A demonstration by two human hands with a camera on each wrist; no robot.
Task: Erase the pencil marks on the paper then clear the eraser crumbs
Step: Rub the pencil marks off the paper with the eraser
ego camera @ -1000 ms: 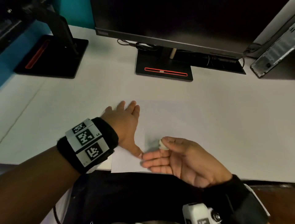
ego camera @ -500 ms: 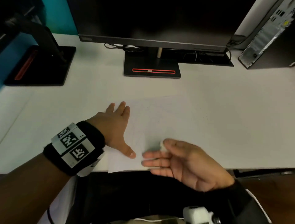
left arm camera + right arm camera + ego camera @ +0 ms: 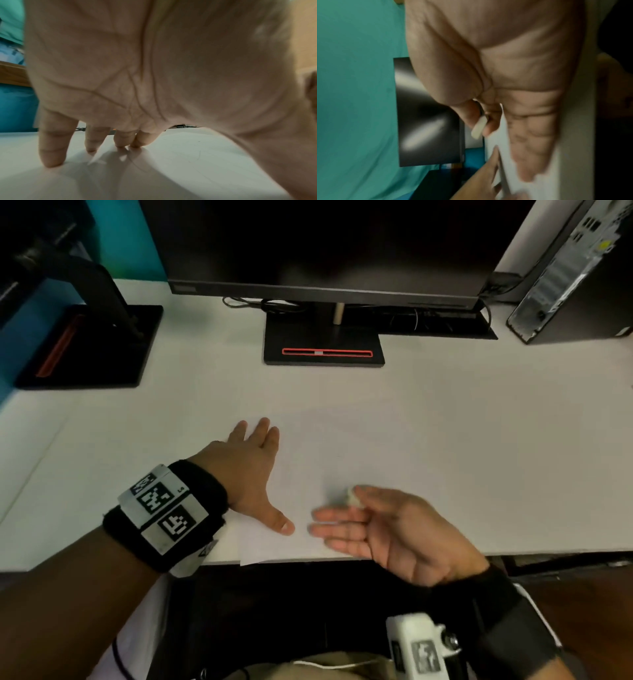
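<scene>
White desk [image 3: 479, 440], paper [image 3: 342, 453] unmoved; left hand [image 3: 246, 470] still flat, right hand [image 3: 394, 529] still pinching eraser [image 3: 352, 497].

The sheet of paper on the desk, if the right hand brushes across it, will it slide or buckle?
The paper looks thin and floppy, so an unpinned part may ripple. The left hand presses flat on its left edge, so it probably won't slide. Its near edge overhangs the desk and could bend down.
</scene>
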